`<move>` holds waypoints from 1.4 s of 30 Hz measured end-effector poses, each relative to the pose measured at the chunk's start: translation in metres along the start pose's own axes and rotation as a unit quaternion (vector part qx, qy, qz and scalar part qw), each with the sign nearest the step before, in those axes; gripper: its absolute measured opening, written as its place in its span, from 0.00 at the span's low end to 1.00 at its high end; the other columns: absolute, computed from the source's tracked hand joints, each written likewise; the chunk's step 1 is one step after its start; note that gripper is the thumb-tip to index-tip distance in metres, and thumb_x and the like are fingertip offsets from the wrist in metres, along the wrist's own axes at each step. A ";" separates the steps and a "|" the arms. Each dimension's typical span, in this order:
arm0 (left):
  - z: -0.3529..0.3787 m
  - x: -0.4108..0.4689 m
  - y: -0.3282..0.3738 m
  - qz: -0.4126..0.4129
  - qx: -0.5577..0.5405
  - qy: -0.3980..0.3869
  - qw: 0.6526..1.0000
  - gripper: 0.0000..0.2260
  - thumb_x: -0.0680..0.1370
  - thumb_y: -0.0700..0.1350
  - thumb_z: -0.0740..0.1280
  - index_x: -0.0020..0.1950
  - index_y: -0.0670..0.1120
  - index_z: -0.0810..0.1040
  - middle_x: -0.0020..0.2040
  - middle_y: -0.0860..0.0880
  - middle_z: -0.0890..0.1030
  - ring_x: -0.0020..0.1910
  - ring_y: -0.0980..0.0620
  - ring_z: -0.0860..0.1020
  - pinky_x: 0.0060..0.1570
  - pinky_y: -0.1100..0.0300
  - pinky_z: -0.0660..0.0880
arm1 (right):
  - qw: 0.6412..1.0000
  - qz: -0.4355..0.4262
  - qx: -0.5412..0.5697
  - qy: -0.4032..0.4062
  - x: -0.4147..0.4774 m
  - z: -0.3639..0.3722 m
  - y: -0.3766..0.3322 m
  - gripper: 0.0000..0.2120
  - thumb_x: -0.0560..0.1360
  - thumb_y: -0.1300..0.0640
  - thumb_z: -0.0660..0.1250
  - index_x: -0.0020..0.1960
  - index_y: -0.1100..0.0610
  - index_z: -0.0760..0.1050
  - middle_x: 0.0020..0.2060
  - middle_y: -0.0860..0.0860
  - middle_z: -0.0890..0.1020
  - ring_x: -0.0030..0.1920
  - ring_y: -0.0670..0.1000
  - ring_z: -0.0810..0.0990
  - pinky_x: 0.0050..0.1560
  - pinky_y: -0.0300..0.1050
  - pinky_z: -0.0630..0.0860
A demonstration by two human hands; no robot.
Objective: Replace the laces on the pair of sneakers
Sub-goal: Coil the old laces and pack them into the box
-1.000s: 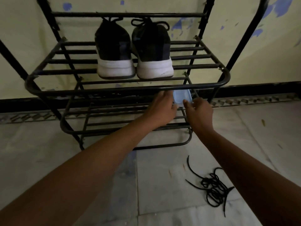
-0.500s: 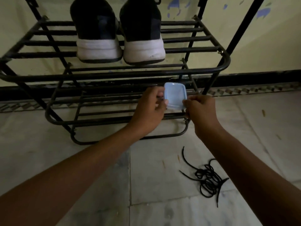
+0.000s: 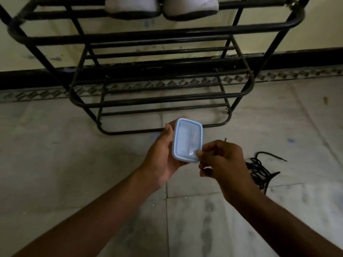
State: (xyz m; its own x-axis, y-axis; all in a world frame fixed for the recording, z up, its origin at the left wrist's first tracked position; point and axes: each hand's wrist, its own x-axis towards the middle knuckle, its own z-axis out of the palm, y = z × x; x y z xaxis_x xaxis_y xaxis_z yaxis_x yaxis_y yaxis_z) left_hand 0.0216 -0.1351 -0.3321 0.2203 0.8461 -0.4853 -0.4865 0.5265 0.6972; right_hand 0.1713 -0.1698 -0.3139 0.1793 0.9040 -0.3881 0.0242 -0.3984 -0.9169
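left grip (image 3: 161, 158) curls round a small lidded box (image 3: 187, 139), held flat so right grip (image 3: 224, 164) can pinch its near corner, prob to pop it open. old black laces (image 3: 259, 169) lie loose on the floor (image 3: 92, 164) just right, w/ room around. sneakers (image 3: 191, 6) are far off on the rack (image 3: 159, 37) top shelf, heels at the front edge

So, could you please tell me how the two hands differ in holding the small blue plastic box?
The left hand wraps the small pale-blue lidded plastic box along its long side, palm beneath. The right hand only pinches its near corner with its fingers. Both hold the same closed box.
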 end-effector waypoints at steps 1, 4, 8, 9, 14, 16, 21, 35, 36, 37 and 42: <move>-0.005 -0.001 -0.005 -0.013 -0.019 0.006 1.000 0.21 0.85 0.58 0.54 0.68 0.51 0.78 0.60 0.44 0.84 0.51 0.46 0.85 0.48 0.48 0.82 | 1.000 -0.009 -0.007 0.004 -0.001 0.002 0.006 0.04 0.74 0.65 0.74 0.43 0.64 0.79 0.30 0.57 0.81 0.30 0.54 0.81 0.32 0.49 0.78; -0.016 -0.002 -0.013 -0.034 -0.023 0.028 0.999 0.21 0.83 0.58 0.58 0.66 0.46 0.80 0.57 0.43 0.84 0.50 0.48 0.84 0.47 0.53 0.82 | 0.979 -0.111 -0.163 0.050 -0.004 0.007 0.020 0.07 0.72 0.56 0.77 0.46 0.55 0.80 0.34 0.49 0.83 0.34 0.47 0.83 0.36 0.44 0.80; -0.030 -0.004 -0.025 0.018 0.054 0.041 0.998 0.23 0.76 0.57 0.67 0.66 0.45 0.79 0.59 0.42 0.83 0.54 0.46 0.82 0.50 0.54 0.80 | 0.943 -0.200 -0.264 0.029 0.006 0.006 0.023 0.20 0.71 0.49 0.77 0.61 0.47 0.77 0.52 0.41 0.79 0.49 0.38 0.80 0.43 0.31 0.75; -0.030 -0.005 -0.025 0.042 0.083 0.032 0.995 0.23 0.75 0.57 0.70 0.65 0.45 0.79 0.58 0.41 0.83 0.54 0.45 0.81 0.52 0.52 0.80 | 0.940 -0.205 -0.272 0.002 0.011 0.005 0.022 0.22 0.71 0.49 0.77 0.63 0.47 0.77 0.54 0.40 0.79 0.51 0.38 0.79 0.42 0.31 0.75; -0.038 -0.010 -0.023 0.118 0.180 -0.011 0.977 0.18 0.73 0.61 0.66 0.53 0.50 0.79 0.50 0.42 0.80 0.49 0.46 0.78 0.51 0.48 0.77 | 0.940 -0.196 -0.269 -0.080 0.026 0.009 0.017 0.18 0.68 0.51 0.79 0.56 0.50 0.82 0.49 0.41 0.83 0.48 0.39 0.81 0.40 0.31 0.75; -0.042 -0.010 -0.024 0.112 0.171 -0.003 0.979 0.10 0.77 0.58 0.62 0.47 0.54 0.79 0.44 0.48 0.79 0.44 0.51 0.78 0.45 0.55 0.75 | 0.941 -0.201 -0.261 -0.081 0.026 0.011 0.014 0.15 0.65 0.52 0.81 0.50 0.49 0.81 0.44 0.42 0.83 0.45 0.40 0.81 0.38 0.33 0.76; -0.049 -0.013 -0.023 0.096 0.108 0.022 0.989 0.11 0.82 0.53 0.60 0.48 0.50 0.80 0.41 0.48 0.81 0.39 0.53 0.80 0.40 0.59 0.77 | 0.932 -0.210 -0.288 -0.069 0.028 0.022 0.008 0.17 0.62 0.52 0.83 0.41 0.45 0.75 0.36 0.42 0.80 0.39 0.39 0.79 0.35 0.31 0.74; -0.059 -0.013 -0.024 0.063 0.110 0.053 0.991 0.28 0.76 0.54 0.61 0.64 0.30 0.73 0.59 0.33 0.80 0.54 0.41 0.79 0.53 0.53 0.77 | 0.886 -0.284 -0.316 -0.183 0.038 0.036 0.002 0.17 0.66 0.54 0.81 0.52 0.46 0.81 0.47 0.42 0.81 0.50 0.41 0.78 0.48 0.32 0.75; -0.059 -0.013 -0.025 0.060 0.110 0.057 0.990 0.27 0.76 0.54 0.62 0.62 0.32 0.74 0.57 0.33 0.80 0.53 0.42 0.79 0.52 0.53 0.77 | 0.887 -0.284 -0.313 -0.184 0.039 0.037 0.001 0.16 0.66 0.55 0.81 0.50 0.46 0.81 0.46 0.43 0.81 0.49 0.42 0.78 0.48 0.34 0.76; -0.060 -0.011 -0.026 0.059 0.114 0.058 0.990 0.23 0.76 0.54 0.64 0.59 0.36 0.77 0.54 0.36 0.81 0.51 0.43 0.79 0.50 0.53 0.76 | 0.888 -0.285 -0.313 -0.181 0.040 0.038 0.001 0.15 0.65 0.56 0.82 0.49 0.47 0.82 0.45 0.42 0.81 0.49 0.43 0.79 0.48 0.34 0.76; -0.064 -0.011 -0.031 0.085 0.151 0.050 0.984 0.17 0.77 0.54 0.67 0.49 0.39 0.77 0.45 0.41 0.81 0.43 0.48 0.80 0.43 0.57 0.75 | 0.881 -0.306 -0.321 -0.166 0.043 0.039 0.003 0.13 0.63 0.57 0.82 0.43 0.50 0.82 0.41 0.42 0.80 0.46 0.42 0.78 0.46 0.31 0.75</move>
State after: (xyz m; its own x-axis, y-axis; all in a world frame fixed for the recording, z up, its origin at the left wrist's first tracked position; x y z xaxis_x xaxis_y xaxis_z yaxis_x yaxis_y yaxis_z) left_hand -0.0197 -0.1662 -0.3823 0.0655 0.9198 -0.3870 -0.2326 0.3912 0.8904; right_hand 0.1406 -0.1260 -0.3369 -0.3550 0.9332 0.0564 0.5864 0.2692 -0.7640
